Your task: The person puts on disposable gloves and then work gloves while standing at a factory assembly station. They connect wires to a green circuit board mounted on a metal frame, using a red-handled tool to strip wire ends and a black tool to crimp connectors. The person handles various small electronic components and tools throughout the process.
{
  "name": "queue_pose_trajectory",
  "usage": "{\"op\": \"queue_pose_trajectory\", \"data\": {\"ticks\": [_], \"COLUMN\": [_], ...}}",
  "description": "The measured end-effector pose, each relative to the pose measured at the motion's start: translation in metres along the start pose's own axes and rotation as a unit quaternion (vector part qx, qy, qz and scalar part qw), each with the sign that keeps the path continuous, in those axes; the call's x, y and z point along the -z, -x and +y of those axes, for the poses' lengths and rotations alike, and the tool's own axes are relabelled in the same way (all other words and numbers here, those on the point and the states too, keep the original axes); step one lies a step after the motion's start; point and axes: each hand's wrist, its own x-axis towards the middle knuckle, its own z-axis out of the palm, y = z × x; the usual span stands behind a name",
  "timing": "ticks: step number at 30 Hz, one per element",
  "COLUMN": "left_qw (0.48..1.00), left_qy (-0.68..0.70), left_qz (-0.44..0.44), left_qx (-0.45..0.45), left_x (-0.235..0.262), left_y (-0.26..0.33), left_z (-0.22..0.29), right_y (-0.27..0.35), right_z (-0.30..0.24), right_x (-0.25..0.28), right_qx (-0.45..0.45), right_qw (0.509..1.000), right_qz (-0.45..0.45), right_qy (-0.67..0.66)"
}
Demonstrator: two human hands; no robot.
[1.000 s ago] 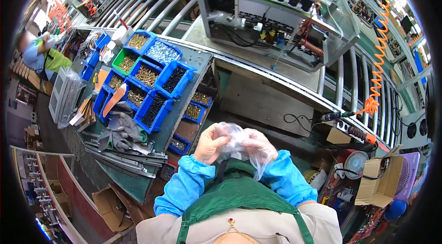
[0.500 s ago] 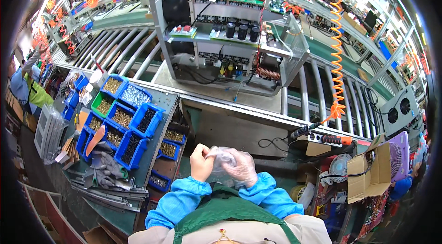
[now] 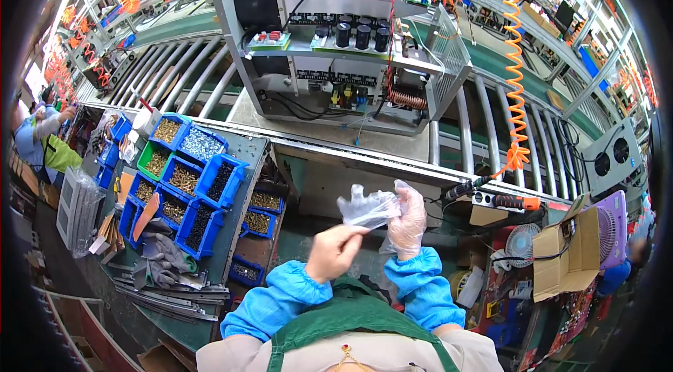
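Observation:
A thin clear plastic glove (image 3: 368,207) is stretched between my hands in front of my apron, its empty fingers standing up and to the left. My left hand (image 3: 335,253) is bare and closed, pinching the lower edge of that glove. On my right hand (image 3: 408,221) I wear another clear plastic glove; its fingers are bent against the right end of the loose one, and the exact grip is partly hidden by the crumpled film. Beyond both hands, an open metal chassis (image 3: 336,56) with circuit boards, black capacitors and a copper coil stands on the roller conveyor.
Blue bins (image 3: 219,181) of screws and small fasteners stand on the left bench, with grey work gloves (image 3: 165,260) and metal strips (image 3: 172,298) nearer me. An orange coiled hose (image 3: 514,77) hangs at right above a power screwdriver (image 3: 466,188). An open cardboard box (image 3: 566,260) lies at right.
The loose glove, crumpled between my hands before, is now spread out with its fingers showing. My right hand has moved right and up, my left hand slightly right. The view has shifted slightly.

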Motion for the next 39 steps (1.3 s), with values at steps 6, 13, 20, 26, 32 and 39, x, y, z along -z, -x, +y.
{"op": "queue_pose_trajectory", "data": {"ticks": [6,13,20,26,32,39], "left_qw": [0.832,0.665,0.751,0.680,0.673,0.993], "left_qy": [0.404,0.684,0.591,0.674,0.616,-0.051], "left_qz": [0.098,0.009,-0.079,-0.040,-0.134,-0.077], "left_qx": [0.367,0.301,0.284,0.287,0.386,-0.070], "left_x": [-0.006,0.020,0.046,0.048,0.036,-0.011], "left_y": [-0.020,-0.060,-0.078,-0.090,-0.096,-0.093], "left_z": [-0.024,-0.053,-0.079,-0.116,-0.102,-0.111], "right_y": [0.016,0.023,0.006,0.013,0.008,0.002], "right_z": [-0.029,-0.037,-0.059,-0.051,-0.036,-0.041], "right_x": [-0.006,-0.045,-0.080,-0.092,-0.068,-0.043], "right_qx": [0.139,0.043,0.130,0.169,0.102,0.140], "right_qw": [0.983,0.994,0.962,0.952,0.951,0.948], "right_qz": [-0.045,-0.066,-0.139,-0.166,-0.102,-0.152], "right_qy": [0.112,0.080,0.194,0.193,0.272,0.243]}}
